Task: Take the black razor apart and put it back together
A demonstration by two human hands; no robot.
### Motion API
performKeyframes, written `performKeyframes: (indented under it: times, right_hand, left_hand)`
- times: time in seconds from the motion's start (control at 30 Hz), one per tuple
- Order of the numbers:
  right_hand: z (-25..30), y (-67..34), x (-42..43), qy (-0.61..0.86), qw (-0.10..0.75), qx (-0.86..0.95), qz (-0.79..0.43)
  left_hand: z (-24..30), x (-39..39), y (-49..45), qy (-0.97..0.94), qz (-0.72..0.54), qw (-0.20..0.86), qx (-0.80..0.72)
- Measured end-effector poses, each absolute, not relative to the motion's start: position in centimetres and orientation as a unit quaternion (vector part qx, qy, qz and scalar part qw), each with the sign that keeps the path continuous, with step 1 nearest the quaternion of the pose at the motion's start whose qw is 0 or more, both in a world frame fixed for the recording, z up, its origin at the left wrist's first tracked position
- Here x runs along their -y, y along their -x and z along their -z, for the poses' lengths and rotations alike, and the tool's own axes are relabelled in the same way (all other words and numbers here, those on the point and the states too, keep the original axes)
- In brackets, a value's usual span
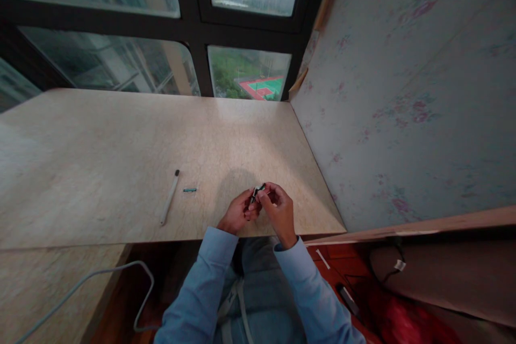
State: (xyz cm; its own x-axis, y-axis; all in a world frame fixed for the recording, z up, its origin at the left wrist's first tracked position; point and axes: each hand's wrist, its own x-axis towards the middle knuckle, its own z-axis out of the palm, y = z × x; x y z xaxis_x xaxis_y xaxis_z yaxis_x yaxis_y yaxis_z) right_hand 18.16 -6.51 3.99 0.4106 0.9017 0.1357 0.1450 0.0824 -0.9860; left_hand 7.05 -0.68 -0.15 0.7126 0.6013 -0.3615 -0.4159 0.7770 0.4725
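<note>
My left hand and my right hand meet over the near edge of the pale wooden desk. Both pinch a small dark pen part between their fingertips, which are closed around it. Left of the hands a white pen body lies on the desk, its dark tip pointing away from me. A short teal and dark piece lies just right of that pen body.
A window with dark frames runs along the desk's far side. A floral papered wall closes the right side. A grey cable hangs off the lower left desk. Dark items lie on the reddish floor at right.
</note>
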Motion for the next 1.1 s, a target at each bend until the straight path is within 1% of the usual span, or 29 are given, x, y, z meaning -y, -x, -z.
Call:
performKeyframes:
  times: [0.23, 0.5, 0.63, 0.8, 0.93, 1.1]
  right_hand:
    - [-2.9, -17.9, 6.3, 0.561, 0.626, 0.437, -0.320]
    - [-3.1, -19.7, 7.2, 0.538, 0.669, 0.409, -0.308]
    - [-2.7, -22.0, 8.4, 0.548, 0.667, 0.400, -0.309]
    - [-0.7, -25.6, 10.4, 0.574, 0.656, 0.392, -0.293]
    - [0.8, -28.3, 12.0, 0.602, 0.642, 0.395, -0.264]
    - [1.7, -29.8, 13.0, 0.609, 0.658, 0.354, -0.266]
  left_hand:
    - [0.2, 0.8, -7.1, -0.204, -0.289, 0.907, -0.227]
    - [-0.2, 0.8, -6.9, -0.210, -0.301, 0.906, -0.211]
    - [-0.4, 1.0, -7.2, -0.230, -0.332, 0.892, -0.205]
    - [-1.0, 1.3, -7.9, -0.284, -0.353, 0.864, -0.221]
    - [-2.1, 1.4, -9.6, -0.363, -0.368, 0.798, -0.310]
    - [-3.3, 0.8, -14.2, -0.563, -0.364, 0.620, -0.408]
